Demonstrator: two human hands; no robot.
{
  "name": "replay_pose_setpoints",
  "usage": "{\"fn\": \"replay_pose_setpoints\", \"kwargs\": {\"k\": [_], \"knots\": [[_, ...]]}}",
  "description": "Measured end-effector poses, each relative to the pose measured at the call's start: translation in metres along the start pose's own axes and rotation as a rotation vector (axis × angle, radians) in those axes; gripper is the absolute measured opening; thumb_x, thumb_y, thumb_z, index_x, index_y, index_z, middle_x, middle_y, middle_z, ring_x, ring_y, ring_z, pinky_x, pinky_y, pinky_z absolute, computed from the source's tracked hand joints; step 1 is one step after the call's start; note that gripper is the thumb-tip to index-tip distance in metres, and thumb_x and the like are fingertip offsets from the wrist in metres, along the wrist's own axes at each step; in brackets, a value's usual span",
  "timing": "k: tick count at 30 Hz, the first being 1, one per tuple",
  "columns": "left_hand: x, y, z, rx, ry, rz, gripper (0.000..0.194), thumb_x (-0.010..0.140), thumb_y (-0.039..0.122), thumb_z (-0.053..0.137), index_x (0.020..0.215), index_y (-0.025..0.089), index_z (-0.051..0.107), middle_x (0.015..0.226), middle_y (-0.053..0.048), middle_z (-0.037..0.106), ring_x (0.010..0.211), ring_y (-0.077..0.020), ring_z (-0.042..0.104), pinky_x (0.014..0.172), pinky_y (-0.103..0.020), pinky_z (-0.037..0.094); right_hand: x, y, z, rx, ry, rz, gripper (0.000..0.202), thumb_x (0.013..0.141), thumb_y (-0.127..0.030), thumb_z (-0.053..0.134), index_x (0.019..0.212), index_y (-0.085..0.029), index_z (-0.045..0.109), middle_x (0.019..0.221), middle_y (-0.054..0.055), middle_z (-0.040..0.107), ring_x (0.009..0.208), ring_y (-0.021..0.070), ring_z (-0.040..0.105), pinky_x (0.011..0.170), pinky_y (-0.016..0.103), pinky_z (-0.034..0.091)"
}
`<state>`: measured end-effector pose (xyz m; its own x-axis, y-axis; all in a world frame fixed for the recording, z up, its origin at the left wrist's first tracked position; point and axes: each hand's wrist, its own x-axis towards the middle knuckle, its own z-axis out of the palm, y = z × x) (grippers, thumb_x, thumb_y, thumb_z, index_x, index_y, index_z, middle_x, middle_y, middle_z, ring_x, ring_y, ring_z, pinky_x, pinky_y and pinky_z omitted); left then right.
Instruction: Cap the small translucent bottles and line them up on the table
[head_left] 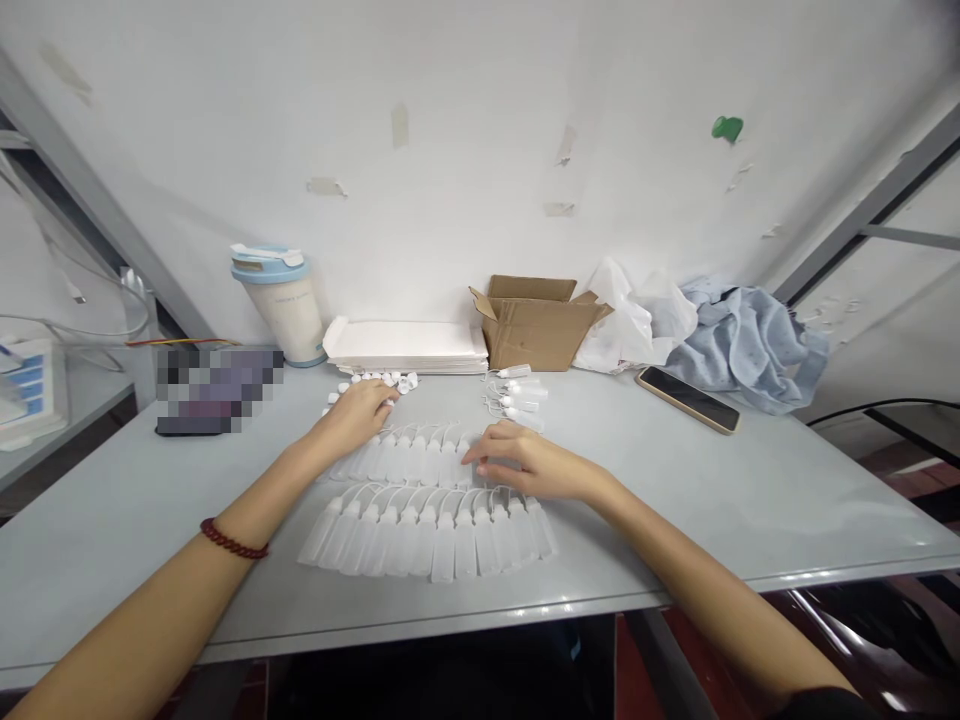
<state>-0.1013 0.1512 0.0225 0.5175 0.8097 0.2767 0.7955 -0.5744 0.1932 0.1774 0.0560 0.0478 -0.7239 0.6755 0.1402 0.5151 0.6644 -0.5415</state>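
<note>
My left hand (pixel 356 412) reaches over a group of small white caps (pixel 407 382), its fingers stretched out and touching or just above them. What lies under the fingertips is hidden. At the right end of the back row of translucent plastic bottles (pixel 416 462), my right hand (pixel 529 460) hovers low with its fingers apart. Its fingertips are at the last bottle there, and I see nothing gripped. A front row of similar bottles (pixel 442 550), with thin white tubes or strings at their tops, lies fanned out nearer to me.
Several more small bottles (pixel 521 395) lie beyond my right hand. Along the wall stand a tumbler (pixel 289 310), a white paper stack (pixel 409 345), a cardboard box (pixel 532 330), a plastic bag (pixel 630 320) and a blue cloth (pixel 750 340). A phone (pixel 690 398) lies at right.
</note>
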Motion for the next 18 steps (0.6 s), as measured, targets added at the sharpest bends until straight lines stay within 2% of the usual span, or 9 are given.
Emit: {"fn": "replay_pose_setpoints", "kwargs": {"k": [7,12,18], "knots": [[-0.001,0.007,-0.002,-0.016,0.045,-0.005,0.027,0.082,0.022,0.041,0.092,0.018,0.066,0.092,-0.01,0.068,0.089,-0.0262,0.063,0.081,-0.038,0.048,0.001,-0.001,0.004,-0.025,-0.025,0.025,0.027,0.094,-0.022,0.047,0.116,-0.019,0.061,0.093,0.008,0.059,0.093,0.0199,0.054,0.085,0.035,0.045],[-0.003,0.016,-0.005,-0.055,0.099,-0.008,0.027,0.085,0.024,0.04,0.099,0.018,0.063,0.093,-0.008,0.066,0.078,-0.0213,0.063,0.074,-0.033,0.049,0.002,-0.002,0.005,-0.048,-0.039,0.028,0.027,0.094,-0.019,0.044,0.115,-0.019,0.06,0.091,0.007,0.061,0.089,0.0193,0.055,0.083,0.035,0.045],[-0.007,0.033,-0.01,-0.109,0.189,0.086,0.024,0.09,0.027,0.041,0.1,0.017,0.06,0.097,-0.008,0.065,0.075,-0.0194,0.061,0.069,-0.032,0.047,0.004,0.0,0.007,-0.064,-0.03,0.027,0.026,0.093,-0.016,0.043,0.11,-0.017,0.062,0.091,0.008,0.063,0.088,0.0193,0.056,0.082,0.034,0.045]]}}
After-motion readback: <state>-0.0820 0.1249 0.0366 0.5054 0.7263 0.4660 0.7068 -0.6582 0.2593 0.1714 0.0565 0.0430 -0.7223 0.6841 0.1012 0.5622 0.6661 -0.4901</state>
